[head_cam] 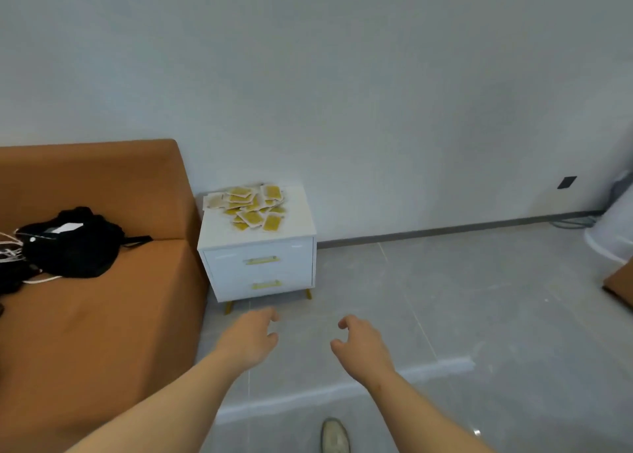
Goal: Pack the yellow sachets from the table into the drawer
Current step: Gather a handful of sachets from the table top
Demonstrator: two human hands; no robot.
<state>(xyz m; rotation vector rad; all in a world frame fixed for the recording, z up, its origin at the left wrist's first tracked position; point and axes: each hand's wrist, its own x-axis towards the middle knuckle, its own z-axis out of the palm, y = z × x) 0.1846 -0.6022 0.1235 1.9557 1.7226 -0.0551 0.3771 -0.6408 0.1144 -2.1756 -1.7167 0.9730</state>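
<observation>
Head view: I see both forearms outstretched at lower centre, left hand (pixel 251 338) and right hand (pixel 361 344) loosely curled, holding nothing. Yellow sachets (pixel 251 209) are heaped atop the white nightstand (pixel 294 228) mid-frame; both drawers (pixel 260 260) are closed.

Pile of yellow sachets (pixel 252 209) on white table (pixel 298 220) beside orange sofa (pixel 102 332); left hand (pixel 250 339) and right hand (pixel 360 343) empty.

Yellow sachets (pixel 251 209), white table (pixel 301 226) (gold handles (pixel 262 260)).
</observation>
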